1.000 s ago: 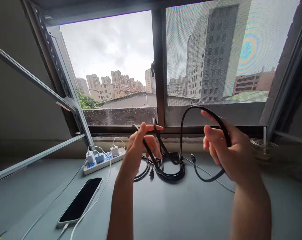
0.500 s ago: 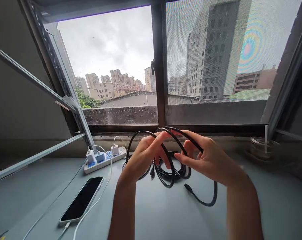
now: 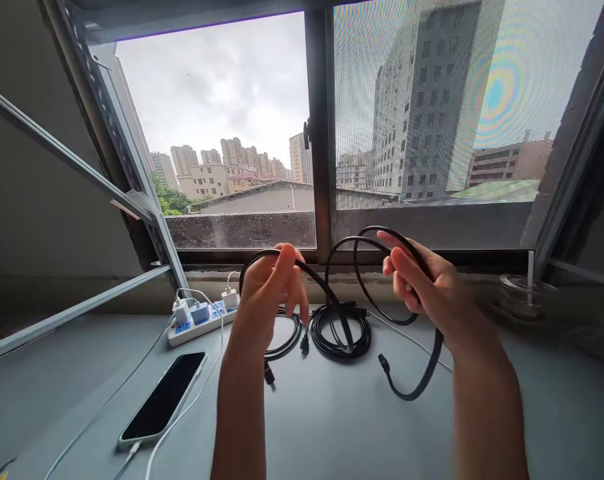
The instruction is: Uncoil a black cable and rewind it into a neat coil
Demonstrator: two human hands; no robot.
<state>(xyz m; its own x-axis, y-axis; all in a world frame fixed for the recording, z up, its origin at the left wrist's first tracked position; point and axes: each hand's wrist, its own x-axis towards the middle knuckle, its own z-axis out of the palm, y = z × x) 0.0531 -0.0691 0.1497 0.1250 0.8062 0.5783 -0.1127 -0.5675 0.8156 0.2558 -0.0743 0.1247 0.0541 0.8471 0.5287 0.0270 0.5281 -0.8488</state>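
Note:
A flat black cable (image 3: 327,287) is held up in the air between both hands, in front of the window. My left hand (image 3: 267,293) is closed round one part of it, and a plug end hangs below that wrist. My right hand (image 3: 422,287) pinches a loop of the same cable; the other end (image 3: 385,363) curls down and dangles just above the desk. Behind the hands, two coiled black cables (image 3: 339,330) lie on the grey desk (image 3: 332,427).
A white power strip (image 3: 202,313) with chargers plugged in sits at the left near the sill. A phone (image 3: 162,400) lies face up on a white lead at the front left. A small glass dish (image 3: 525,293) stands at the right. The window sash at left is swung open.
The hands met in the middle half a second ago and have drawn apart again, opening the cable into loops. The right hand rose; the free end now hangs lower.

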